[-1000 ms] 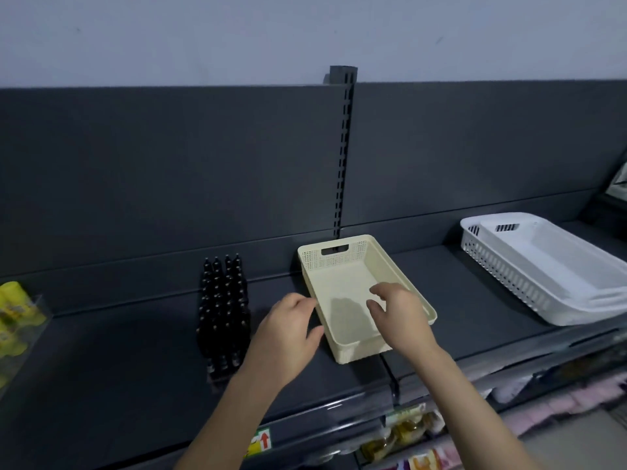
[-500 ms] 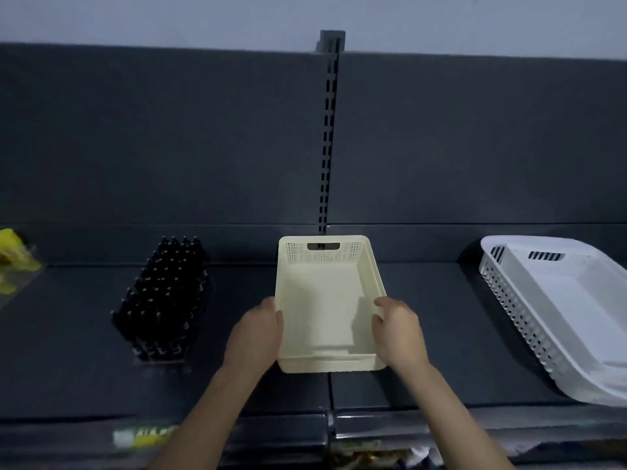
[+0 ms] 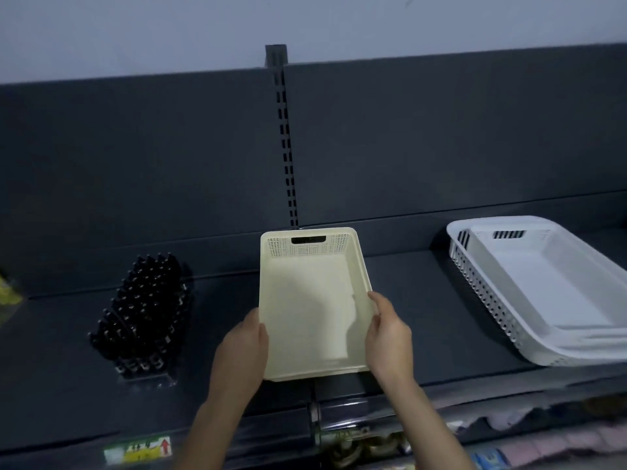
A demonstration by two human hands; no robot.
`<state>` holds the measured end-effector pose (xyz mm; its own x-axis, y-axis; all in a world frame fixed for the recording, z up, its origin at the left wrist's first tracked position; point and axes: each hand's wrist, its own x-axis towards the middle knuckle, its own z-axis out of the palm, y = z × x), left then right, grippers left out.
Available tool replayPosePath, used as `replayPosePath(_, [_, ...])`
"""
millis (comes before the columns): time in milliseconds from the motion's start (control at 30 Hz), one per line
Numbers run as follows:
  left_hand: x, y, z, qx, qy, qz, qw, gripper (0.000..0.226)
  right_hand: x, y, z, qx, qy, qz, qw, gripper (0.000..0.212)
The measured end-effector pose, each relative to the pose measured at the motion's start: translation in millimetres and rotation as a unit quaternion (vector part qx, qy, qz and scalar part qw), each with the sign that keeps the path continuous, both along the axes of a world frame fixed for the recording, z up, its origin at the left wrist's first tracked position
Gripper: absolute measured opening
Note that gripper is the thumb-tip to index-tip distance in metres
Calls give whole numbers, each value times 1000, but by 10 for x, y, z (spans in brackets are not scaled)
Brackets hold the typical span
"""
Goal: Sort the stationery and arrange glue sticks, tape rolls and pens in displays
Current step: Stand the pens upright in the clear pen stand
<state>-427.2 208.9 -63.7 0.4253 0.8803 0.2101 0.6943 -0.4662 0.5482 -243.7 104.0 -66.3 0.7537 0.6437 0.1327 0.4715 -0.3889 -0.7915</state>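
Dark shelf (image 3: 424,300), its yellow label (image 3: 137,449) illegible; left hand (image 3: 242,351), right hand (image 3: 390,340) tight on cream basket (image 3: 307,249)

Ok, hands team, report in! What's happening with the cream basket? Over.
Copy: left hand, right hand grip cream basket by sides. Basket empty, on shelf. Flanking: black rack left, white trays right, neither touching.

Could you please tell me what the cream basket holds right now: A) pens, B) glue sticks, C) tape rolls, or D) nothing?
D: the cream basket, held at its sides by the left hand and right hand, shows only its bare floor.
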Motion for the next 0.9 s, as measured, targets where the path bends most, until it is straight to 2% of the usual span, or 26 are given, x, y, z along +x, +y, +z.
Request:
replayPosePath(200, [224, -145, 246, 46, -121, -42, 991, 27, 111, -330, 318, 34, -2, -64, 997, 45])
replayPosePath(333, [528, -285, 348, 44, -137, -67, 987, 30, 347, -597, 455, 27, -27, -98, 994, 43])
replayPosePath(567, [1179, -561, 638, 85, -185, -101, 974, 18, 896, -989, 779, 93, -51, -124, 987, 45])
replayPosePath(700, [1710, -799, 846, 107, -193, -134, 966, 39, 1444, -1235, 888, 102, -69, -144, 982, 42])
replayPosePath(900, [2609, -1220, 967, 107, -221, -128, 961, 31, 2393, -1619, 1119, 131, -86, -140, 978, 39])
